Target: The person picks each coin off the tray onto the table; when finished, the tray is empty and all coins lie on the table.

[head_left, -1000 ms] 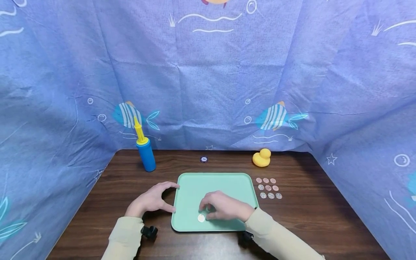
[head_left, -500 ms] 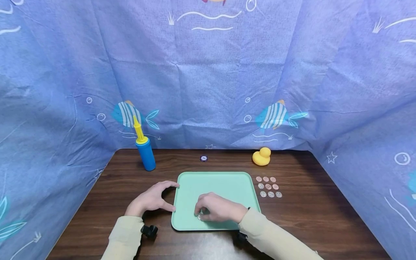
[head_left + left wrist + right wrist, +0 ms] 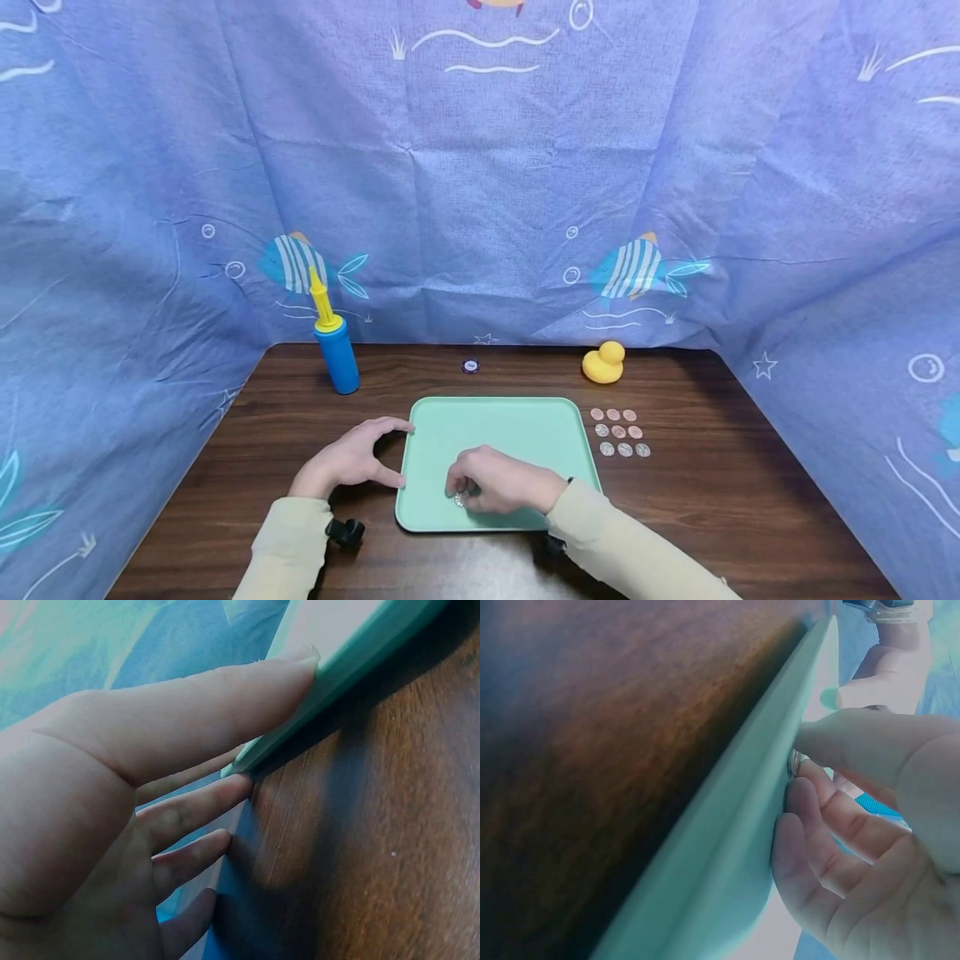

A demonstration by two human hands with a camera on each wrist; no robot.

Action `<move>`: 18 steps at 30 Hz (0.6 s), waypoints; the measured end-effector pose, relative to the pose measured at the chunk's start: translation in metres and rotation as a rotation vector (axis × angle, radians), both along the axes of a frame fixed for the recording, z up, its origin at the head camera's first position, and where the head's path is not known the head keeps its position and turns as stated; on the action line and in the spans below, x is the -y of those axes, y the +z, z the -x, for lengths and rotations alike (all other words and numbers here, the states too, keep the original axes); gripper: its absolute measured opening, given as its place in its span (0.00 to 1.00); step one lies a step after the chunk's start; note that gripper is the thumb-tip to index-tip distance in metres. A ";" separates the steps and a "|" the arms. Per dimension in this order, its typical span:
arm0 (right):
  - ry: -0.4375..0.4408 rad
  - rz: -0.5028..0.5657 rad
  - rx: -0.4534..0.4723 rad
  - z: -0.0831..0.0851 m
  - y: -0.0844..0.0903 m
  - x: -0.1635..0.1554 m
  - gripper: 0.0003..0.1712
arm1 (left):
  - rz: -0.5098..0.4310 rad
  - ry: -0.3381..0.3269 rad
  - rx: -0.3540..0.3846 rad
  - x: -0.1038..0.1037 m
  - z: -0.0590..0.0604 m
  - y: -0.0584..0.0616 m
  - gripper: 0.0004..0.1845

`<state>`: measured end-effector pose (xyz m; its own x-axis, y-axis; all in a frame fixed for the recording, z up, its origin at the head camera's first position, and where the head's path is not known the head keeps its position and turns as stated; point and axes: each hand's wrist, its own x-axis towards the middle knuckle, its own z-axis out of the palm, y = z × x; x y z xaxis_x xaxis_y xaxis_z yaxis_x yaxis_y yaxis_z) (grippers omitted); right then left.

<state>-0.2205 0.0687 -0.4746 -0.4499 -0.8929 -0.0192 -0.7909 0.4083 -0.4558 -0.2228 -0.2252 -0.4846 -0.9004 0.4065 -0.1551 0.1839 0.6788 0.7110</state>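
Observation:
A pale green tray (image 3: pixel 525 425) lies on the dark wooden table. Over its front left part my right hand (image 3: pixel 498 481) has curled fingers and pinches a silver coin (image 3: pixel 459 499) between thumb and fingertips. In the right wrist view that coin (image 3: pixel 795 762) shows edge-on, low against the tray. My left hand (image 3: pixel 352 457) rests beside the tray's left side, its spread thumb and fingertips touching the rim. The left wrist view shows the left thumb (image 3: pixel 225 705) laid against the tray edge (image 3: pixel 337 682), fingers extended.
Right of the tray, several copper and silver coins (image 3: pixel 618 432) lie in neat rows. A yellow rubber duck (image 3: pixel 603 364), a dark blue poker chip (image 3: pixel 470 366) and a blue hand pump (image 3: pixel 337 358) stand along the back. A patterned blue cloth (image 3: pixel 480 192) hangs behind and beside the table.
My right hand has shifted slightly left and its fingers have drawn round the silver coin, which lay flat and uncovered on the tray before. The left hand has stayed put.

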 end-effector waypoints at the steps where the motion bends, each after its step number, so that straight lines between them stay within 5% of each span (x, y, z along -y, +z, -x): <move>1: 0.002 -0.001 0.000 0.000 0.000 0.000 0.13 | 0.000 0.000 -0.001 0.000 0.000 0.000 0.43; 18: -0.010 -0.020 0.025 0.002 -0.001 0.002 0.16 | -0.014 -0.001 0.005 -0.001 0.001 -0.001 0.43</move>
<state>-0.2230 0.0663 -0.4755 -0.4581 -0.8876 -0.0485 -0.7751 0.4256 -0.4669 -0.2233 -0.2246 -0.4860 -0.8990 0.4100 -0.1539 0.1814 0.6684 0.7213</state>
